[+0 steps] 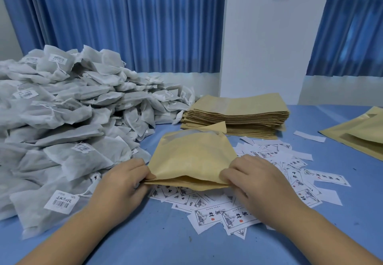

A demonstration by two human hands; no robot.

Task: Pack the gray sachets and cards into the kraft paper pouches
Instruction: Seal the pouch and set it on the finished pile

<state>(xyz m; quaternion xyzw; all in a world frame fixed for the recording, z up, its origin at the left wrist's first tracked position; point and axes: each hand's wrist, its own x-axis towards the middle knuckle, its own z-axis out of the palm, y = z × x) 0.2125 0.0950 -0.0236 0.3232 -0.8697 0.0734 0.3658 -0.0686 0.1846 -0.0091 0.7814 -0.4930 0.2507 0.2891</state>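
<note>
A kraft paper pouch (191,156) lies in the middle of the table with its mouth toward me, slightly parted. My left hand (122,183) pinches the mouth's left corner and my right hand (255,177) pinches its right corner. A big heap of gray sachets (62,123) with white barcode labels fills the left side. Printed white cards (232,217) lie scattered under and to the right of the pouch. I cannot see what is inside the pouch.
A stack of flat kraft pouches (238,117) stands behind the held pouch. Two more pouches (360,138) lie at the right edge. The table has a blue cover (165,242). Blue curtains and a white wall close off the back.
</note>
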